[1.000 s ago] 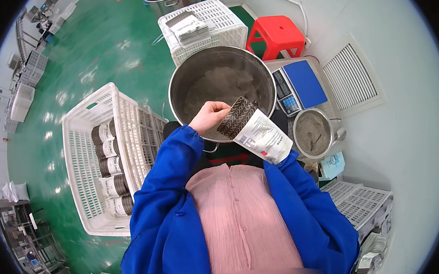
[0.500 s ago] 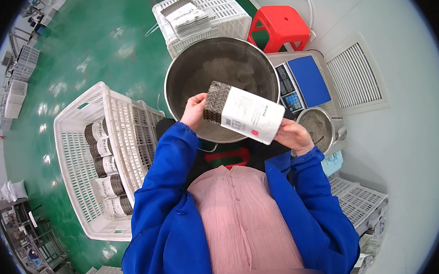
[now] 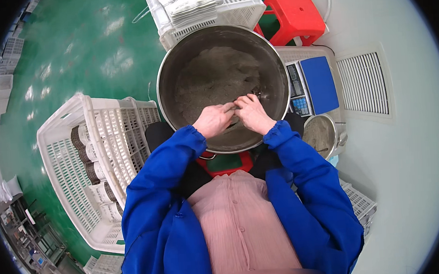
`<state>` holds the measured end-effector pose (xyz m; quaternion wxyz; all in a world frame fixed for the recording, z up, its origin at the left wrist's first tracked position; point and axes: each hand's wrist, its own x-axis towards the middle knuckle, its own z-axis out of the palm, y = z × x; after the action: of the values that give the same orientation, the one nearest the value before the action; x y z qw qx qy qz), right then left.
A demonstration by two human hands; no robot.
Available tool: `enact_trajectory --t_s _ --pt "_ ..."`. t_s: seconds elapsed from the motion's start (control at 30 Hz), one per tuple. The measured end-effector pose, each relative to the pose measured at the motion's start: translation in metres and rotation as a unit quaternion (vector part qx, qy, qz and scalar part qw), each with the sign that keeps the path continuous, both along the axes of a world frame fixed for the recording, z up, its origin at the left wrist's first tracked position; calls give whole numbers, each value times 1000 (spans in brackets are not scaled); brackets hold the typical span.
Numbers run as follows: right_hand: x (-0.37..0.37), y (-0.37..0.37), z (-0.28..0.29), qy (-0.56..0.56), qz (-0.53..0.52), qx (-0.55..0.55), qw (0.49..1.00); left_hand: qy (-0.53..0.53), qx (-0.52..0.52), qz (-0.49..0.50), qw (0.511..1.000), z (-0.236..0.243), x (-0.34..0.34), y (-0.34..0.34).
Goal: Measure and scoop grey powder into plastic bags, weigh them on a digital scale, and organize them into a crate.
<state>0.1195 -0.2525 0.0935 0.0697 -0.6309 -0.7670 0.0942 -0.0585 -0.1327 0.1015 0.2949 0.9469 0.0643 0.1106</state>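
A large round metal pot [image 3: 168, 80] stands in front of me, with grey-brown powder [image 3: 215, 69] in it. Over its near side my left hand [image 3: 214, 119] and my right hand [image 3: 252, 114] meet, fingertips pressed together. Both are closed. What they pinch lies mostly hidden under the fingers; only a dark bit shows below them, so I cannot tell whether it is a pouch. A small dark, shiny piece [image 3: 258, 91] shows in the powder beside my right fingers.
At left, a white plastic crate [image 3: 85, 117] holds several patterned pouches [image 3: 93, 153]. Beyond the pot, flat pouches [image 3: 191, 8] are stacked on another crate [image 3: 242, 7], near a red stool [image 3: 300, 14]. To the right are a blue-topped scale [image 3: 320, 86] and a smaller metal container [image 3: 337, 134].
Both hands have moved together over the pot. The white pouch with a dark patterned end, held flat between them before, is no longer plainly seen. The view has shifted slightly.
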Motion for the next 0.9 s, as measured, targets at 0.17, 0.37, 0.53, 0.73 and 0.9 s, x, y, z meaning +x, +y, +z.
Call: enact_trajectory --t_s 0.17,0.37,0.53,0.73,0.9 --pt "18 18 -23 106 16 -11 994 181 23 -67 981 -43 14 27" --pt "51 53 -48 193 -155 77 966 211 49 -70 974 -90 28 47" --pt "97 61 -147 -18 -344 -221 912 161 3 -20 987 -122 38 48" --pt "118 53 -253 -67 -354 -482 799 187 11 5 982 -123 47 41" --pt "138 44 -287 -150 -321 -550 756 173 -85 -29 981 -113 59 44"
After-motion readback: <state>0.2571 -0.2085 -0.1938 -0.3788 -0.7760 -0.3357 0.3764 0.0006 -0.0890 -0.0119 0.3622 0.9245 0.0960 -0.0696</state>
